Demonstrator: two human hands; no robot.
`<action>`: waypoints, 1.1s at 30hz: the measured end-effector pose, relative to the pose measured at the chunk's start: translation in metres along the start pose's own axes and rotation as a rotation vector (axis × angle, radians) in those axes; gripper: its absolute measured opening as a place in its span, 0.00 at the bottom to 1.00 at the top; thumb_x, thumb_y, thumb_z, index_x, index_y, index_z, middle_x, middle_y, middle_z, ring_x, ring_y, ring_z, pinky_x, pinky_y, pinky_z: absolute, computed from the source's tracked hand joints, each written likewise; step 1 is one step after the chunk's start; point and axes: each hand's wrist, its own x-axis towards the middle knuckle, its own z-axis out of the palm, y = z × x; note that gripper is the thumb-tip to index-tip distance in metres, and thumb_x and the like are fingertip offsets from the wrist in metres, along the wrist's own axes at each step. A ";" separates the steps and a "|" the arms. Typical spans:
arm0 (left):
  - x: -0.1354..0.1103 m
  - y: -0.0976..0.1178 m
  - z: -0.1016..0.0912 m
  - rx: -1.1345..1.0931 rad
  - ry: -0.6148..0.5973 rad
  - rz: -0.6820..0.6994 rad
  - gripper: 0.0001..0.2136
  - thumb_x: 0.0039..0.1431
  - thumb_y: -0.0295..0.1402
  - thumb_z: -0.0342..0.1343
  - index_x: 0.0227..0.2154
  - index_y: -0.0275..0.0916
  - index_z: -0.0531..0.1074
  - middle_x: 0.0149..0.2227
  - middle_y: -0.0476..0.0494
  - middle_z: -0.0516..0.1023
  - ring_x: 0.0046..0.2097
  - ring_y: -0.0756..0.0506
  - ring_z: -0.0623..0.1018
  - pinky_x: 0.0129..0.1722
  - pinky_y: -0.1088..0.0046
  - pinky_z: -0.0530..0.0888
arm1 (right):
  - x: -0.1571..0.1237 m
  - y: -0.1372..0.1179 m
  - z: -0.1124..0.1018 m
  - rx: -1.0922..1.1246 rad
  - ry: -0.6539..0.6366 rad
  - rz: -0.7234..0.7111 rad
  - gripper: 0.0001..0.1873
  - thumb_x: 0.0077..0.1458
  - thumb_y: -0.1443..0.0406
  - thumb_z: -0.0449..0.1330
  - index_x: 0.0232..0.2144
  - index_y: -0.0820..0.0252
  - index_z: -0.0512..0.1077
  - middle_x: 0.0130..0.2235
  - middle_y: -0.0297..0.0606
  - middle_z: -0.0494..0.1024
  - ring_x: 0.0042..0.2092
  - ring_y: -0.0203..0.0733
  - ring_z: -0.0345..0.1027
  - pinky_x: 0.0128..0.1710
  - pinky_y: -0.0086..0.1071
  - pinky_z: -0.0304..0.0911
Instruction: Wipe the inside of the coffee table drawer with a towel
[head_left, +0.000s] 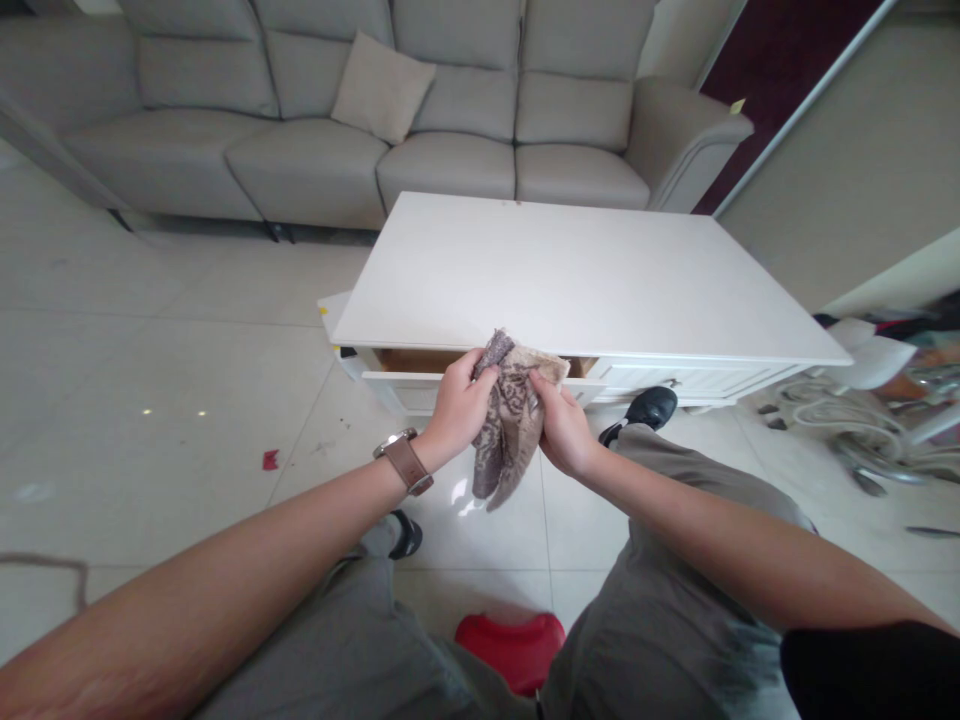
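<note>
Both bare forearms reach forward from the lower corners and meet in the middle, above the knees and in front of the low white rectangular table (570, 280). The left wrist bears a brown-strapped wristwatch (405, 460).

The white table drawer (405, 385) under the near edge stands pulled out a little. Only a strip of its brown inside shows, and what lies in it cannot be told.

The left hand (461, 405) and the right hand (562, 430) are both curled shut around the crumpled brown-and-beige patterned cloth (514, 425). They hold it between them just in front of the drawer, its loose end hanging down over the pale tiled floor (187, 330).
</note>
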 end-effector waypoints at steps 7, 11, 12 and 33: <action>0.002 -0.005 -0.001 -0.090 0.060 -0.075 0.17 0.63 0.48 0.57 0.28 0.38 0.73 0.27 0.50 0.74 0.34 0.47 0.71 0.36 0.72 0.68 | 0.008 0.000 0.000 0.035 0.059 -0.006 0.23 0.53 0.46 0.65 0.44 0.53 0.77 0.43 0.40 0.86 0.53 0.55 0.79 0.52 0.47 0.74; 0.002 -0.014 0.001 -0.162 0.068 -0.126 0.18 0.62 0.49 0.59 0.29 0.39 0.75 0.28 0.49 0.75 0.33 0.47 0.72 0.34 0.72 0.69 | 0.006 -0.003 0.001 0.058 0.035 0.002 0.23 0.50 0.47 0.69 0.42 0.55 0.78 0.43 0.41 0.86 0.51 0.55 0.79 0.52 0.46 0.74; 0.001 -0.016 0.001 -0.184 0.063 -0.141 0.18 0.62 0.50 0.59 0.30 0.39 0.75 0.29 0.49 0.75 0.33 0.47 0.72 0.34 0.72 0.70 | 0.005 -0.004 0.001 0.040 0.016 -0.007 0.23 0.49 0.49 0.71 0.43 0.55 0.78 0.44 0.41 0.86 0.50 0.54 0.79 0.53 0.46 0.73; 0.041 -0.066 -0.057 -0.027 0.163 -0.258 0.13 0.56 0.44 0.60 0.29 0.38 0.75 0.32 0.45 0.79 0.38 0.42 0.75 0.43 0.66 0.71 | 0.023 -0.058 -0.022 0.002 0.172 -0.121 0.12 0.38 0.69 0.70 0.29 0.57 0.76 0.31 0.35 0.83 0.36 0.49 0.80 0.42 0.43 0.77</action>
